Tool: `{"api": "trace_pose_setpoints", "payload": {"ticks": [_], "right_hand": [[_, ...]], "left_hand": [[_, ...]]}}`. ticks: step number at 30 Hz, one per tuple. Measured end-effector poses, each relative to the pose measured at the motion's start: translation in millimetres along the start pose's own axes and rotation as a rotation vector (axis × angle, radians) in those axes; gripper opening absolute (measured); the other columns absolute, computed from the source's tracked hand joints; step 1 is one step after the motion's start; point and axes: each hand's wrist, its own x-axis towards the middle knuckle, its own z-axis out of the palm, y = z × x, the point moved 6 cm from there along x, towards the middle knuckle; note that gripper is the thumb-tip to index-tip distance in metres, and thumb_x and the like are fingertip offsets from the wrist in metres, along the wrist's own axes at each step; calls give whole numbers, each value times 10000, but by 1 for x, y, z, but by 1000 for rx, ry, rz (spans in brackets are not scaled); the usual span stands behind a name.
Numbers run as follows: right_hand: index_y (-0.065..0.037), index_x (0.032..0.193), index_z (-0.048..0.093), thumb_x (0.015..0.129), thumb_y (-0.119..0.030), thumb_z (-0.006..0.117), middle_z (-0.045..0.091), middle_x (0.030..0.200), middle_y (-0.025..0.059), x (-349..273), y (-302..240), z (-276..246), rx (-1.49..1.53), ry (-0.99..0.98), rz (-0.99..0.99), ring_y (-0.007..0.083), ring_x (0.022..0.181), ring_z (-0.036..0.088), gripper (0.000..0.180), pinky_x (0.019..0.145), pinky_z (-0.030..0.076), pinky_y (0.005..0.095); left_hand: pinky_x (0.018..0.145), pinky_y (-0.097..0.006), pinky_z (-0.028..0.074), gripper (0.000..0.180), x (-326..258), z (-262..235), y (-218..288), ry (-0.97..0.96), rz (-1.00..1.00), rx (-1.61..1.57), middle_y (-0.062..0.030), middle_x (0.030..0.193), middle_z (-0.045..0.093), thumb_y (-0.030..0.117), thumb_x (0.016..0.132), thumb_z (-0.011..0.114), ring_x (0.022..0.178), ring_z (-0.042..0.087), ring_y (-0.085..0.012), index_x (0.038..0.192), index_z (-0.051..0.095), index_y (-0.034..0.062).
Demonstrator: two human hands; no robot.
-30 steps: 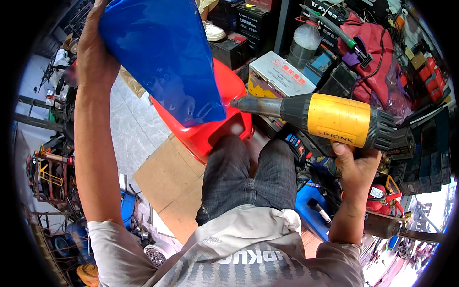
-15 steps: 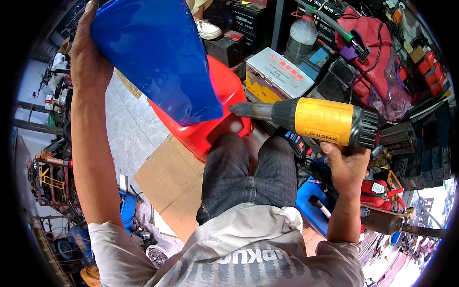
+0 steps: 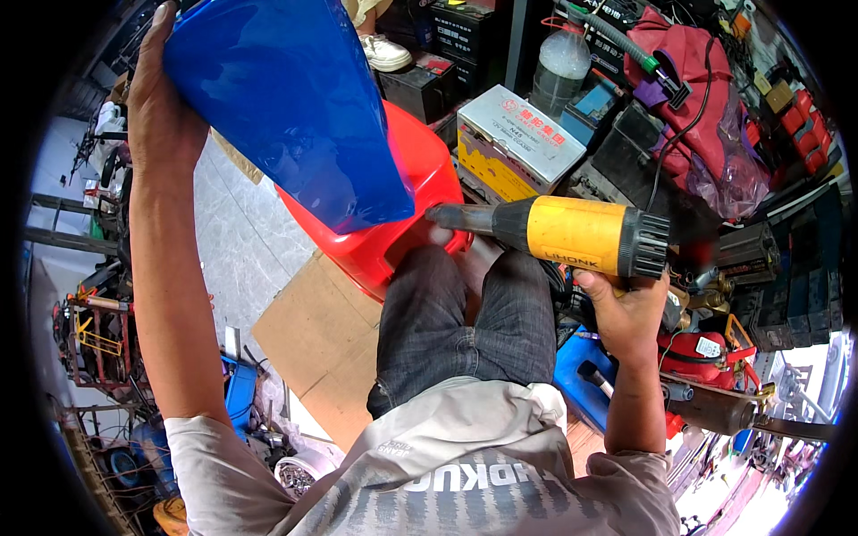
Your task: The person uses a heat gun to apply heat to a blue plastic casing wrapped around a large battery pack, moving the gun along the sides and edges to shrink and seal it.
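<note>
My left hand [image 3: 165, 112] grips the upper left edge of a glossy blue curved plastic panel [image 3: 295, 107], its thumb on the rim and its other fingers hidden behind. The panel hangs tilted, its narrow lower end over a red plastic stool [image 3: 424, 147]. In my right hand [image 3: 626, 313] is a yellow and black hot air gun [image 3: 576, 234], held from below with the fingers wrapped around its handle. Its metal nozzle points left, close to the panel's lower right corner; whether they touch I cannot tell.
A silver and yellow box [image 3: 518, 138] stands beyond the gun, with a clear jug [image 3: 560, 67] and black batteries [image 3: 420, 89] behind it. Cardboard [image 3: 313, 330] lies on the floor to the left. A blue tray [image 3: 581, 371] is beside my right leg. Another person's shoe [image 3: 386, 54] shows at the top.
My right hand has shifted left with the hot air gun, which is turned slightly and sits a little lower. The blue panel has moved only slightly left.
</note>
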Motion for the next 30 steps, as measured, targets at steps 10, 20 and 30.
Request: {"api": "trace_pose_setpoints", "payload": {"ticks": [10, 20, 30], "right_hand": [[14, 1044, 773, 841, -58, 845, 796, 953, 131, -3, 9, 17, -99, -50, -33, 225, 871, 775, 228, 827, 586, 336], [34, 1068, 758, 860, -55, 841, 796, 994, 126, 2, 14, 17, 17, -15, 10, 198, 906, 765, 241, 869, 581, 338], [65, 1251, 653, 868, 8, 830, 730, 1176, 114, 3, 2, -3, 381, 128, 59, 190, 1073, 699, 425, 983, 550, 360]], "left_hand": [[1071, -538, 543, 564, 0, 0, 0, 10, 7, -5, -109, 1419, 591, 448, 1025, 656, 1351, 573, -267, 1503, 550, 169], [1086, -549, 522, 588, -4, 8, 4, 56, -7, 12, -122, 1441, 561, 473, 1014, 666, 1368, 552, -293, 1512, 541, 187], [1070, -447, 521, 615, -18, 40, 12, 102, -100, 51, -143, 1442, 596, 493, 1051, 574, 1292, 606, -250, 1508, 529, 84]]}}
